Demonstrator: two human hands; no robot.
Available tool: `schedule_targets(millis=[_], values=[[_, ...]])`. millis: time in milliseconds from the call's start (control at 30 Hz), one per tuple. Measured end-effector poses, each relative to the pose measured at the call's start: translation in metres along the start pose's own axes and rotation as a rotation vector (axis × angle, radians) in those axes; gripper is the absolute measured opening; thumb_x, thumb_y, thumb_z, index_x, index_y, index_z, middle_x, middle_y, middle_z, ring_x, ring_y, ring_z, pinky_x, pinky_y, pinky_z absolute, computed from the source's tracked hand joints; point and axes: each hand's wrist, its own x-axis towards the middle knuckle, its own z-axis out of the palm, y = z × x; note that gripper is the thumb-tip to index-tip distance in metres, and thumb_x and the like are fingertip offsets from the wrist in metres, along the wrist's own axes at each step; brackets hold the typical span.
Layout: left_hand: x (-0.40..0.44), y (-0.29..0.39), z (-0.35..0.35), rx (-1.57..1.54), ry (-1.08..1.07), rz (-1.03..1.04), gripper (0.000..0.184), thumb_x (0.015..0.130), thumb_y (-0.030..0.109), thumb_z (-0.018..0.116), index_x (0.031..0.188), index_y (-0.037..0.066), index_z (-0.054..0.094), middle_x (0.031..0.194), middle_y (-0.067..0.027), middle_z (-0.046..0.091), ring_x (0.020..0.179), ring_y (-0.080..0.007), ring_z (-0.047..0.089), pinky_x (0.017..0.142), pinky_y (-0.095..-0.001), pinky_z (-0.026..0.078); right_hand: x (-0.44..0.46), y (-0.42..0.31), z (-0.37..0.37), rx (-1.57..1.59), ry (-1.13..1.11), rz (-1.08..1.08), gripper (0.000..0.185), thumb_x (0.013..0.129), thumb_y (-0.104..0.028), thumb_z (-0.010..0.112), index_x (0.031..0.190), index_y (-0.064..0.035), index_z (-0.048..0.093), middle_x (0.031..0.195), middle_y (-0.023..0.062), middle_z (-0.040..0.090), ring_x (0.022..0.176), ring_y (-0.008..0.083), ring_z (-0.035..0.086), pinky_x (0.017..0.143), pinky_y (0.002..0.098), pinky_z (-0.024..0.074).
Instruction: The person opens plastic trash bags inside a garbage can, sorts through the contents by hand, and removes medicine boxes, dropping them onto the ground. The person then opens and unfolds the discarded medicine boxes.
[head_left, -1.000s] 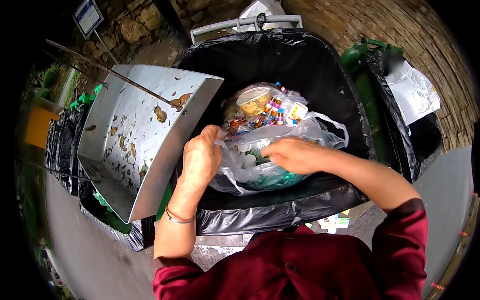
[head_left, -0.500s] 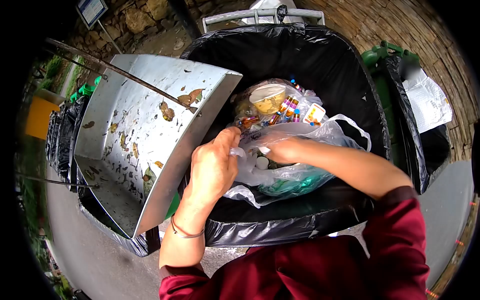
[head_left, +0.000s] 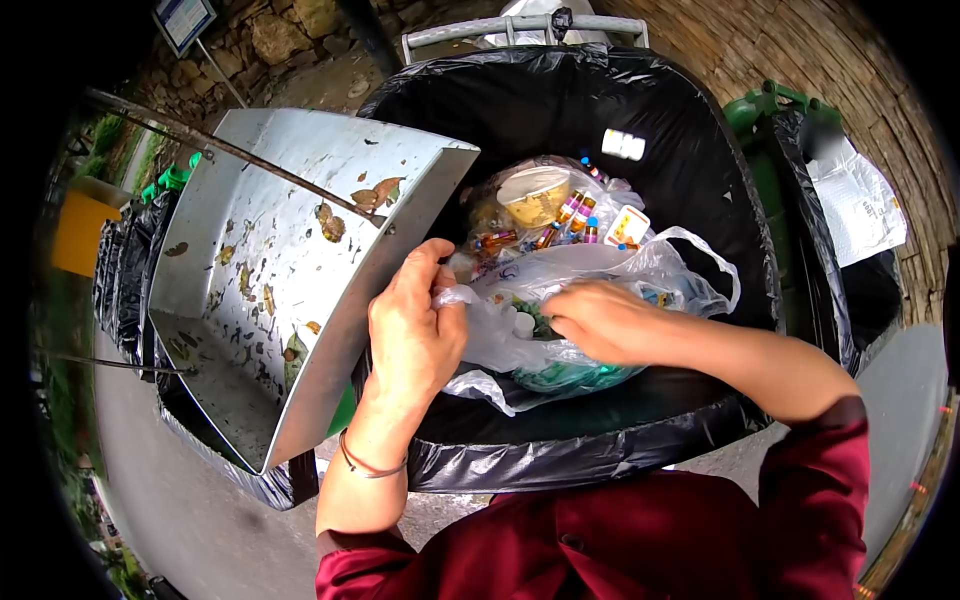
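A translucent plastic bag (head_left: 490, 335) lies open in the large black-lined bin (head_left: 600, 445). My left hand (head_left: 418, 320) is closed on its left edge. Over the bag's opening my right hand (head_left: 605, 322) has its fingers curled together; what they hold, if anything, is hidden. Close to those fingertips is a white round cap (head_left: 523, 325) among green bits. Behind the bag are several small brown bottles (head_left: 571, 207) and a food tub (head_left: 535, 196). A white bottle (head_left: 624, 145) shows near the bin's back wall.
A large metal dustpan (head_left: 250, 260) with dry leaves leans at the bin's left, its rod (head_left: 235, 150) crossing above it. Another lined green bin (head_left: 765, 190) stands at the right, with a white sheet (head_left: 858, 200) on it. A sign (head_left: 184, 22) stands at the back left.
The white bottle has appeared near the back wall of the bin. My right hand has drawn up out of the bag, while my left hand still grips the bag's edge.
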Motion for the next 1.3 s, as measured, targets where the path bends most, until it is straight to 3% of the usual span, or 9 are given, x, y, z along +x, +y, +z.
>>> schedule_targets(millis=[167, 333, 567, 733, 867, 1033, 1133, 1167, 1300], values=[[-0.001, -0.001, 0.003, 0.021, 0.101, 0.123, 0.029, 0.079, -0.010, 0.049, 0.106, -0.001, 0.055, 0.073, -0.0026, 0.055, 0.064, -0.0081, 0.050, 0.061, -0.0205, 0.043, 0.098, 0.045, 0.058, 0.041, -0.130, 0.362, 0.025, 0.077, -0.008, 0.051, 0.098, 0.0009, 0.061, 0.097, 0.0235, 0.061, 0.092, 0.0354, 0.059, 0.081, 0.0438, 0.0456], [-0.003, -0.008, 0.004, -0.093, 0.162, 0.185, 0.027, 0.082, -0.011, 0.047, 0.106, -0.002, 0.055, 0.075, -0.0015, 0.054, 0.067, -0.0073, 0.049, 0.063, -0.0196, 0.042, 0.142, 0.045, 0.102, -0.171, 0.259, 0.312, 0.036, 0.077, -0.019, 0.057, 0.110, -0.0063, 0.060, 0.118, 0.0169, 0.056, 0.107, 0.0301, 0.053, 0.091, 0.0369, 0.0422], [0.000, -0.005, 0.005, -0.020, 0.134, 0.216, 0.022, 0.083, -0.007, 0.049, 0.103, -0.001, 0.057, 0.073, -0.0040, 0.054, 0.065, -0.0098, 0.050, 0.061, -0.0214, 0.043, 0.108, 0.047, 0.100, 0.050, 0.273, -0.074, 0.040, 0.074, -0.012, 0.061, 0.112, -0.0038, 0.054, 0.105, 0.0187, 0.058, 0.100, 0.0330, 0.054, 0.088, 0.0411, 0.0421], [0.002, -0.008, 0.004, 0.025, 0.088, 0.215, 0.022, 0.078, -0.006, 0.050, 0.098, -0.001, 0.058, 0.071, -0.0072, 0.055, 0.062, -0.0134, 0.053, 0.060, -0.0251, 0.044, 0.013, 0.016, 0.027, -0.146, 0.192, 0.074, 0.052, 0.073, 0.000, 0.058, 0.118, -0.0109, 0.035, 0.093, 0.0236, 0.057, 0.090, 0.0393, 0.058, 0.080, 0.0437, 0.0459], [-0.001, 0.004, -0.003, -0.128, -0.141, 0.097, 0.039, 0.065, -0.003, 0.055, 0.104, -0.001, 0.056, 0.086, -0.0108, 0.058, 0.076, -0.0188, 0.056, 0.068, -0.0287, 0.046, -0.053, -0.008, -0.022, 0.285, 0.412, 0.143, 0.053, 0.072, 0.001, 0.067, 0.118, -0.0077, 0.042, 0.104, 0.0113, 0.058, 0.094, 0.0182, 0.060, 0.080, 0.0307, 0.0495], [-0.013, 0.065, -0.028, 0.118, -0.378, 0.452, 0.079, 0.051, 0.010, 0.069, 0.124, -0.001, 0.041, 0.121, -0.0216, 0.046, 0.117, -0.0376, 0.041, 0.101, -0.0407, 0.031, -0.085, -0.017, -0.035, 0.610, 0.607, 0.131, 0.057, 0.073, 0.008, 0.064, 0.124, -0.0037, 0.040, 0.105, 0.0093, 0.057, 0.097, 0.0136, 0.057, 0.081, 0.0277, 0.0498], [-0.024, 0.090, -0.039, 0.103, -0.747, 0.485, 0.087, 0.049, 0.010, 0.071, 0.129, -0.002, 0.038, 0.127, -0.0220, 0.043, 0.122, -0.0373, 0.037, 0.102, -0.0417, 0.029, -0.088, -0.023, -0.028, 0.490, 0.677, 0.085, 0.059, 0.074, 0.007, 0.064, 0.126, -0.0028, 0.038, 0.106, 0.0110, 0.056, 0.097, 0.0139, 0.057, 0.081, 0.0272, 0.0496], [-0.021, 0.099, -0.046, 0.106, -0.791, 0.451, 0.089, 0.048, 0.011, 0.071, 0.129, -0.002, 0.038, 0.128, -0.0218, 0.043, 0.124, -0.0370, 0.036, 0.103, -0.0407, 0.028, -0.086, -0.023, -0.025, 0.473, 0.743, 0.046, 0.059, 0.070, -0.009, 0.069, 0.123, -0.0060, 0.042, 0.098, 0.0213, 0.061, 0.093, 0.0330, 0.061, 0.080, 0.0371, 0.0480], [-0.015, 0.096, -0.065, 0.264, -0.707, 0.400, 0.085, 0.052, 0.015, 0.074, 0.129, 0.000, 0.040, 0.125, -0.0192, 0.049, 0.121, -0.0342, 0.042, 0.102, -0.0393, 0.031, -0.092, -0.037, -0.025, 0.390, 0.782, 0.091, 0.056, 0.072, -0.006, 0.064, 0.122, -0.0017, 0.041, 0.098, 0.0226, 0.059, 0.094, 0.0371, 0.058, 0.080, 0.0403, 0.0469]])
